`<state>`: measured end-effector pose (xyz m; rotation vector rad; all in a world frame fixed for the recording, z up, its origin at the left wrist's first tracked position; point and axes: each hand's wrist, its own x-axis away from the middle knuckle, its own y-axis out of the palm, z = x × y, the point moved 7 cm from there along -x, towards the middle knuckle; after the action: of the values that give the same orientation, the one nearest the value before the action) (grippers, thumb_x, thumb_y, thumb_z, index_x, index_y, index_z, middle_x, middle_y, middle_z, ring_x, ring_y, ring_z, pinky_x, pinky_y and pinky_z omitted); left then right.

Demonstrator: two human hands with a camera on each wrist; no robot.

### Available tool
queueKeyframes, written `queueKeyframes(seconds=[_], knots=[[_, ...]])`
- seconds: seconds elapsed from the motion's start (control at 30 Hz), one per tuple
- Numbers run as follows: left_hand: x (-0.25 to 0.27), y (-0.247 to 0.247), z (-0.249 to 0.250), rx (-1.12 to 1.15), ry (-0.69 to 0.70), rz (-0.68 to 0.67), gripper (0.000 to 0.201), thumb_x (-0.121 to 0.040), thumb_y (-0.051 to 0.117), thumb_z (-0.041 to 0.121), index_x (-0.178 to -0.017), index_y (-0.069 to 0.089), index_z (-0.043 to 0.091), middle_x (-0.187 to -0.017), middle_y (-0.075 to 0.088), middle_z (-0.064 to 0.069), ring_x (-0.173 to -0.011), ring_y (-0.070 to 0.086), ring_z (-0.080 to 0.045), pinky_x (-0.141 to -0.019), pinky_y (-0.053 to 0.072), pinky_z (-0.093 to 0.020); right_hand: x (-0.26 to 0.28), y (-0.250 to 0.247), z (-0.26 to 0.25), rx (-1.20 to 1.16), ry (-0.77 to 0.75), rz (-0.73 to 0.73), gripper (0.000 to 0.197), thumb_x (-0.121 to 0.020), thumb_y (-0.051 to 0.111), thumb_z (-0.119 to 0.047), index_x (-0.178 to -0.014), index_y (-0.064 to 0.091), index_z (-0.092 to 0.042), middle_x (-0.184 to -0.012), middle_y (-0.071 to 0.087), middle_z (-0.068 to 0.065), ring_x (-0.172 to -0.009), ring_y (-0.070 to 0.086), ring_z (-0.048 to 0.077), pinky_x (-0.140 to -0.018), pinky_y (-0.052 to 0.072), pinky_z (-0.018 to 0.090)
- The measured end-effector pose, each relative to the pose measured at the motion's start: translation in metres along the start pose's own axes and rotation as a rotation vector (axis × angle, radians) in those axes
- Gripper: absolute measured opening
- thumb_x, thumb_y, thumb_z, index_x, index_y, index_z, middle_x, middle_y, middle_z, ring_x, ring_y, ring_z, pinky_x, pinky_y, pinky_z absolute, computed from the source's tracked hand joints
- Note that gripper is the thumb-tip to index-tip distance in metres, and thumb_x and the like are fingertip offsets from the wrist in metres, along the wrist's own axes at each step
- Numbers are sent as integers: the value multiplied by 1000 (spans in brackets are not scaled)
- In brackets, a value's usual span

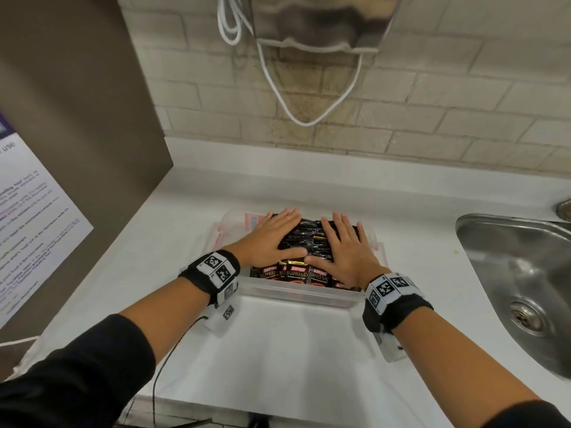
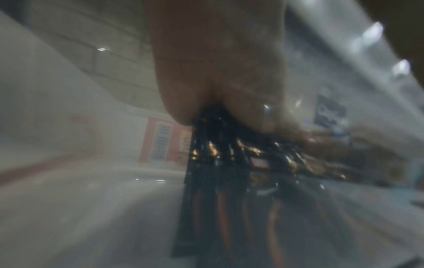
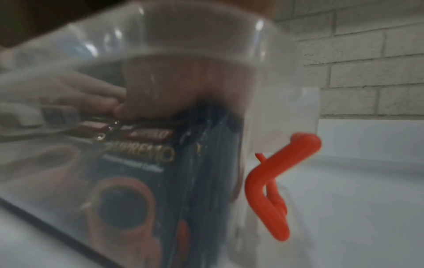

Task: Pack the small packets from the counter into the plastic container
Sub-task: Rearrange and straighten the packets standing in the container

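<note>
**Both palms laid flat on packets standing in the container**

Two forearms in dark sleeves [image 1: 77,375] are seen entering from the bottom of the head view, each wrist wrapped in a black band with printed marker squares [image 1: 216,267]. A bare stretch of white counter [image 1: 278,350] is seen between them.

Just beyond the wrists, at frame centre, the clear plastic container [image 1: 296,296] is set on the counter. It is filled with dark packets [image 1: 296,273] stood upright in rows; the nearest ones are labelled "KOPIKO SUPREMO".

The left hand [image 1: 272,234] is laid flat on the packet tops, fingers straight and spread, nothing grasped. The right hand [image 1: 346,242] is laid the same way beside it, fingers straight, nothing grasped. The thumbs are nearly touching at the near middle of the stack.

In the left wrist view, blurred, the palm [image 2: 218,63] is seen pressed on the packet tops [image 2: 229,150]. In the right wrist view the right hand [image 3: 165,90] is seen through the container wall [image 3: 195,36], resting on the packets [image 3: 137,163]; an orange latch [image 3: 270,181] hangs on the outside at centre right.

A steel sink [image 1: 519,273] is set into the counter at right. A brown panel with a printed notice [image 1: 27,211] stands at left. Farther back, a brick-tiled wall [image 1: 432,103] is seen, with a white cable [image 1: 309,97] looped below a metal fixture [image 1: 318,23] at top centre.
</note>
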<state>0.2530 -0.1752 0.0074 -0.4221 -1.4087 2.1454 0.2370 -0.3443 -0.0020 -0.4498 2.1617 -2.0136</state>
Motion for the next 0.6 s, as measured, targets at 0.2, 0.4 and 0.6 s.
queueKeyframes(seconds=[0.2, 0.4, 0.6], knots=[[29, -38, -14, 761, -309, 442, 58, -100, 33, 60, -152, 35, 33, -159, 32, 8, -147, 26, -10, -119, 21, -36, 10, -3, 0, -68, -10, 4, 119, -66, 9, -99, -158, -7, -25, -165, -11, 8, -151, -15, 22, -121, -10, 51], [58, -1, -30, 1043, -856, 331, 73, -99, 28, 65, -156, 22, 19, -160, 28, -11, -144, 31, -30, -113, 27, -47, 13, -1, -1, -68, -15, 58, 115, -70, 12, -97, -158, -4, -25, -165, -8, 7, -152, -13, 21, -122, -10, 49], [37, 20, -6, 1362, -857, 211, 75, -96, 34, 68, -153, 32, 20, -150, 46, -15, -134, 48, -35, -110, 40, -54, 10, 1, -3, -85, -40, 66, 117, -68, 11, -98, -158, -5, -24, -165, -10, 7, -151, -15, 19, -121, -14, 46]])
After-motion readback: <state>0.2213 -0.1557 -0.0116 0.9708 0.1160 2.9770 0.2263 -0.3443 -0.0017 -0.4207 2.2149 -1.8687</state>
